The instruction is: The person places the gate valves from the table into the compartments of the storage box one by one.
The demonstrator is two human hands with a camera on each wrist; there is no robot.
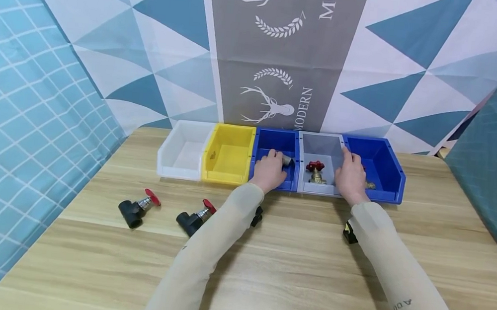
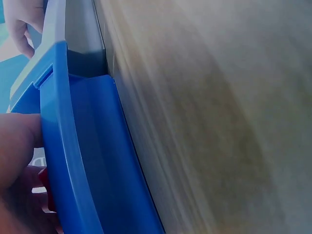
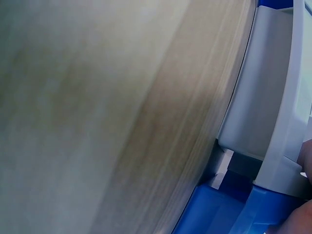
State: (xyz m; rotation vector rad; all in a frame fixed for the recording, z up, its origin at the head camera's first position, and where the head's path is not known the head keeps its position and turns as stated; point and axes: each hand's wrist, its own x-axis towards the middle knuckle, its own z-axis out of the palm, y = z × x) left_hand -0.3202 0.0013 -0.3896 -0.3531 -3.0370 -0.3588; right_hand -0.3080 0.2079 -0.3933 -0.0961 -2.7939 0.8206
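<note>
My left hand reaches into the middle blue bin. Its fingers curl round a valve; a grey tube end shows beside them in the head view, and a red part between fingers and bin wall in the left wrist view. The rest of the valve is hidden. My right hand straddles the wall between the grey bin and the right blue bin, thumb on the grey side, fingers on the blue. A brass valve with a red handwheel lies in the grey bin.
A brass fitting lies in the right blue bin, partly behind my right hand. The white bin and yellow bin stand on the left of the row. Two black valves with red handles, a left one and a right one, lie on the table.
</note>
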